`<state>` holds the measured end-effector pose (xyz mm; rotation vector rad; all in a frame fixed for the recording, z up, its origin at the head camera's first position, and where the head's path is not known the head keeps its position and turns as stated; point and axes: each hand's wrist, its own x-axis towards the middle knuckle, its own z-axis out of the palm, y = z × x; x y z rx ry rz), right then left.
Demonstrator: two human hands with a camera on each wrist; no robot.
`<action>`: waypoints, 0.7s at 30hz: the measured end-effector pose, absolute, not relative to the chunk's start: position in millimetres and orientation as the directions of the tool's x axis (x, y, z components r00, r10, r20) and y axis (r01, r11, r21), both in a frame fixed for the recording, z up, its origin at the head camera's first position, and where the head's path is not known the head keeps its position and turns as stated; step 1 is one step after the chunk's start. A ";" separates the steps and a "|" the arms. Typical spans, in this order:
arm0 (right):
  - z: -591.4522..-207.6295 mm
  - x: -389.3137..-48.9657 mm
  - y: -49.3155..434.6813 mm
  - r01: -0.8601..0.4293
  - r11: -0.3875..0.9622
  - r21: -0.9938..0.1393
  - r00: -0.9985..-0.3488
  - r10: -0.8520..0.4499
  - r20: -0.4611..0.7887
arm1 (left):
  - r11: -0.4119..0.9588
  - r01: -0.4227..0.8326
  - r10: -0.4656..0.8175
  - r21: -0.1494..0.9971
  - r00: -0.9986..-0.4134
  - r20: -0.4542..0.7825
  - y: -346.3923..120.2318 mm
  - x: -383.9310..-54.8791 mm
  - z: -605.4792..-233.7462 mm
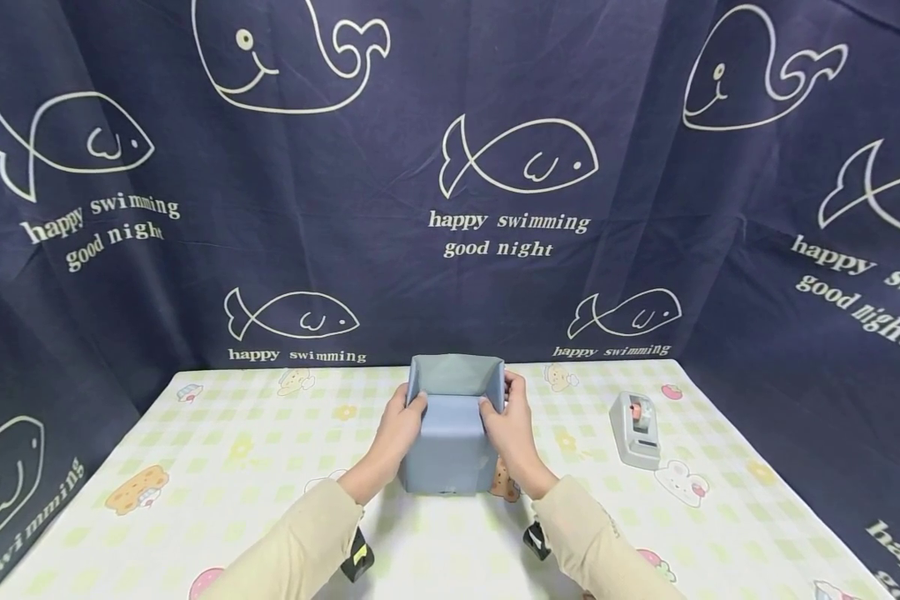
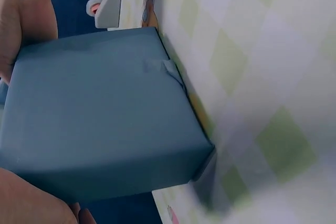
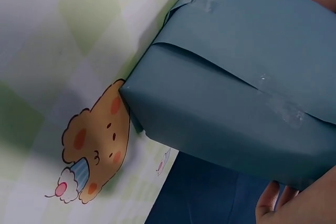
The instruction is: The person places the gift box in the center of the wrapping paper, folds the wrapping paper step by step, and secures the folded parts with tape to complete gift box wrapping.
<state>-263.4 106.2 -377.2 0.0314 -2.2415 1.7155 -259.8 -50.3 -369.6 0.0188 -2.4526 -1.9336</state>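
A box wrapped in blue-grey paper (image 1: 450, 458) stands at the middle of the table, its paper rising at the top like an open collar with a paler inside. My left hand (image 1: 396, 429) grips the upper left side, thumb over the front edge. On the opposite side my right hand (image 1: 513, 425) holds the upper edge, its thumb in front and fingers behind. Clear tape (image 3: 283, 109) lies across a paper seam in the right wrist view. Another taped fold (image 2: 170, 71) shows near the box's bottom edge in the left wrist view.
A grey tape dispenser (image 1: 636, 429) with a small roll stands to the right of the box. The table wears a checked, cartoon-printed cloth (image 1: 255, 483). Dark blue curtains (image 1: 390, 250) with fish drawings hang behind and at both sides.
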 end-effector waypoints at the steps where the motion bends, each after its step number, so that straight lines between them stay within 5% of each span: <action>1: -377.6 -263.4 106.4 -0.210 0.285 -0.935 -0.949 0.170 0.265 | 0.227 -0.001 -0.015 0.974 -1.000 0.003 -50.8 -260.5 -368.4; 11: -378.9 -264.0 107.3 -0.226 0.283 -0.932 -0.948 0.157 0.277 | 0.330 0.129 0.075 0.935 -0.991 0.110 -55.9 -270.5 -361.4; 21: -378.1 -263.7 109.1 -0.222 0.274 -0.936 -0.951 0.149 0.270 | 0.397 0.125 0.017 0.909 -0.991 0.129 -55.5 -268.7 -368.8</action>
